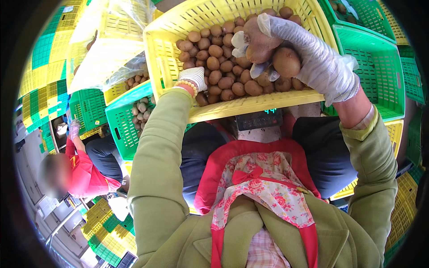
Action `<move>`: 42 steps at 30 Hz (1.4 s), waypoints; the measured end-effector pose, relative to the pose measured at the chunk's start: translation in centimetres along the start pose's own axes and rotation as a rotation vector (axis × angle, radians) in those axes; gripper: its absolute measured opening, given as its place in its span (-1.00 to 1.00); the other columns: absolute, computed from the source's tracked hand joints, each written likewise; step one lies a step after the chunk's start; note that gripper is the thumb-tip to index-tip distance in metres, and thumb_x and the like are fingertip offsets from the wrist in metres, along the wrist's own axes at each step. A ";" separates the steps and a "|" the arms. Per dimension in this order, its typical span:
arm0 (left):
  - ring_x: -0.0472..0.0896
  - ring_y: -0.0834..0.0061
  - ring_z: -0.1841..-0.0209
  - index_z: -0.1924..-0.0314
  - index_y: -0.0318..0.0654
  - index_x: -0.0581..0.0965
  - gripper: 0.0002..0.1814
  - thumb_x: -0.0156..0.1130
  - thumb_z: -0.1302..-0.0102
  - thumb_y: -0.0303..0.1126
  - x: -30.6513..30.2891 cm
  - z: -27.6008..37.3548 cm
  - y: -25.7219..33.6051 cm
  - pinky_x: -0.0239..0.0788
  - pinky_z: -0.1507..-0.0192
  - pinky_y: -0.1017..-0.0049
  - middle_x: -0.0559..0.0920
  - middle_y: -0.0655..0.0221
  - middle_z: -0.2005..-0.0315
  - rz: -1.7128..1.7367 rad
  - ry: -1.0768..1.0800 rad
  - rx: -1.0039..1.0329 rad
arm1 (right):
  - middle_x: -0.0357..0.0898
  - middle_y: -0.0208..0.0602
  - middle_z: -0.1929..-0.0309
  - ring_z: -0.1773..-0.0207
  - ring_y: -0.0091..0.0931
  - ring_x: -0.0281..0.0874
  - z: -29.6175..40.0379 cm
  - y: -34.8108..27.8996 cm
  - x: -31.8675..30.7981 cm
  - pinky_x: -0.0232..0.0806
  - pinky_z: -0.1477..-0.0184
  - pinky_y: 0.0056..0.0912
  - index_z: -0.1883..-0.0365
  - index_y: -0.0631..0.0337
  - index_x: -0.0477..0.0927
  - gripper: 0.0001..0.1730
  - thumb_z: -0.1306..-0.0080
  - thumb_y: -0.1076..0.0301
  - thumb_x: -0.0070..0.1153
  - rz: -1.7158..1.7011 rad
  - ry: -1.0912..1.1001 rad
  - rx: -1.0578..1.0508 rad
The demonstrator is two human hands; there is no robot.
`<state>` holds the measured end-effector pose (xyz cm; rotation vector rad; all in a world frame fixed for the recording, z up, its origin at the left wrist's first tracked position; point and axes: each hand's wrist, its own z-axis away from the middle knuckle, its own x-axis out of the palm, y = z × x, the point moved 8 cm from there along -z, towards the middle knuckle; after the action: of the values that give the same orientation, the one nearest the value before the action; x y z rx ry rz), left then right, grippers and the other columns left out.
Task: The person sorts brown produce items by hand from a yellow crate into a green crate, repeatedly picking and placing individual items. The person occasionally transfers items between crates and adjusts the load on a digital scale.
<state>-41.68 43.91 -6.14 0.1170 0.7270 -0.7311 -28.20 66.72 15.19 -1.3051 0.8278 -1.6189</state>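
Note:
A yellow plastic crate [251, 109] full of brown kiwifruit [214, 63] sits before me, tilted in the view. My right hand [315, 55], in a white glove, is raised over its right side and grips several kiwifruit [286, 62]; these look large because they are close to the camera. At the crate's left, my left hand [194, 77] wears a striped glove, with a beaded bracelet at the wrist. It reaches down among the fruit, and its fingers are hidden, so whether they hold a kiwifruit does not show.
A digital scale display [259, 120] is lit below the crate's near edge. Green crates [372, 67] stand on the right. Another green crate [125, 147] with kiwifruit and a plastic-lined yellow crate [114, 95] are on the left. A co-worker in red [92, 174] sits farther left.

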 end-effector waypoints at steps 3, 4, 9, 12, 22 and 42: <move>0.65 0.06 -0.11 -0.10 -0.26 0.59 -0.39 0.34 -0.16 0.00 -0.8 0.3 -0.7 0.48 -0.16 0.18 0.68 0.00 0.01 0.092 0.062 -0.068 | 0.70 -0.17 0.15 0.20 -0.36 0.74 -0.3 0.1 -0.2 0.61 0.22 -0.40 -0.10 0.29 0.59 -0.45 -0.39 -0.02 0.22 0.018 0.016 -0.013; 0.66 0.07 -0.09 -0.07 -0.27 0.60 -0.39 0.35 -0.14 0.02 -0.8 -0.1 -1.8 0.49 -0.14 0.20 0.69 0.01 0.05 0.248 0.096 -0.019 | 0.69 -0.19 0.18 0.24 -0.38 0.71 -0.3 -0.3 0.1 0.58 0.23 -0.42 -0.06 0.29 0.59 -0.50 -0.40 0.02 0.23 -0.029 -0.018 -0.001; 0.66 0.38 0.05 -0.19 -0.41 0.47 -0.40 0.39 -0.24 -0.22 -4.0 1.8 -3.5 0.54 -0.04 0.41 0.65 0.23 0.07 1.312 0.117 0.154 | 0.63 -0.29 0.37 0.37 -0.50 0.57 -0.1 -3.3 0.7 0.49 0.29 -0.47 0.19 0.34 0.63 -0.71 -0.46 0.22 0.17 -0.126 -0.121 -0.034; 0.65 0.31 -0.02 -0.30 -0.40 0.37 -0.37 0.32 -0.30 -0.30 -6.2 4.0 -2.3 0.56 -0.09 0.34 0.61 0.20 -0.03 1.664 0.140 0.303 | 0.64 -0.30 0.37 0.34 -0.49 0.59 0.1 -3.0 0.4 0.50 0.28 -0.46 0.17 0.35 0.64 -0.70 -0.47 0.22 0.17 -0.088 -0.015 -0.149; 0.62 0.15 0.02 -0.24 -0.36 0.43 -0.32 0.21 -0.39 0.09 -8.7 10.7 7.7 0.55 -0.14 0.15 0.58 0.12 0.12 2.191 -0.226 0.537 | 0.69 -0.27 0.28 0.30 -0.52 0.62 0.0 -1.8 -0.3 0.49 0.24 -0.49 0.02 0.35 0.64 -0.61 -0.44 0.15 0.20 -0.047 0.029 -0.099; 0.40 0.34 -0.33 -0.45 -0.11 0.19 -0.25 0.21 -0.36 -0.04 -11.2 18.3 13.0 0.16 -0.43 0.34 0.41 0.29 -0.31 2.444 -0.207 0.856 | 0.59 -0.10 -0.21 -0.30 -0.27 0.51 2.1 -2.8 6.8 0.27 -0.37 -0.33 -0.27 0.31 0.50 -0.41 -0.25 0.42 0.25 0.700 -0.085 -0.446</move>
<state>-28.79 53.81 12.92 1.3647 -0.3183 1.3645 -27.25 61.67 20.83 -1.1702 1.4514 -0.8459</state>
